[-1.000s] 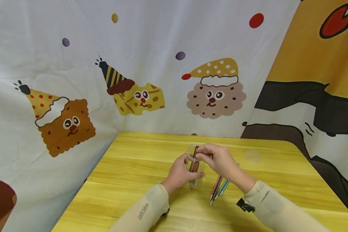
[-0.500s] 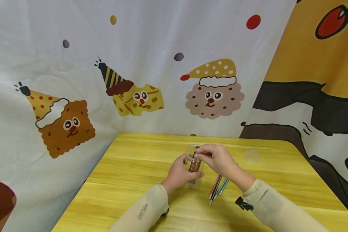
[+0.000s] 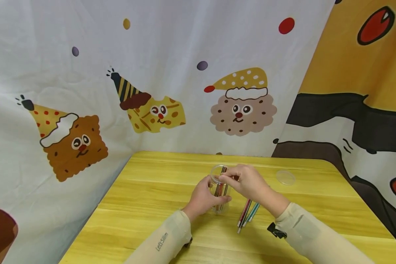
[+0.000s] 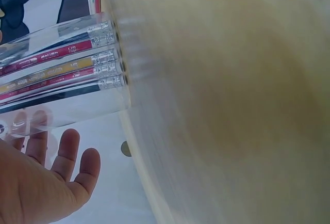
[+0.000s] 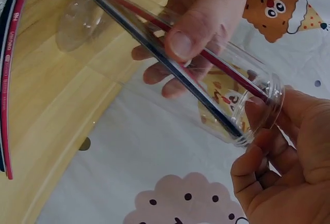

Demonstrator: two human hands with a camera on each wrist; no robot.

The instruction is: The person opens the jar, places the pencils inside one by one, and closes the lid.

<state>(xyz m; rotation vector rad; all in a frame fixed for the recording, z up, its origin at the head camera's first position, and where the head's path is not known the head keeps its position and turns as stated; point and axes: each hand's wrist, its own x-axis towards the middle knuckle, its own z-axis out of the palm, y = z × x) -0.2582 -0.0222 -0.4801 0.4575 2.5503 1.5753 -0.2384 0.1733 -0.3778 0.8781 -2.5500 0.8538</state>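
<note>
My left hand (image 3: 202, 198) grips a clear plastic jar (image 5: 216, 126) round its side, thumb across the front. Inside stand several pencils (image 4: 56, 72), red, yellow and dark striped, their silver ferrule ends down at the jar's base. My right hand (image 3: 249, 183) is at the jar's open mouth, thumb and forefinger curled over the rim. There its fingertips pinch the upper end of a red pencil (image 5: 240, 79), partly hidden by the rim and fingers. Right of the jar, several loose pencils (image 3: 244, 216), red, black and teal, lie under the right forearm.
A round clear lid (image 3: 285, 177) lies on the yellow wood-grain table (image 3: 158, 176), behind and right of the right hand. A cloth printed with cartoon snacks (image 3: 171, 47) hangs along the table's back and left edges.
The left hand keeps its grip on the jar. At the mouth, the right fingers shift slightly and the pencil tops lean a little farther right. The whole view drifts slightly.
</note>
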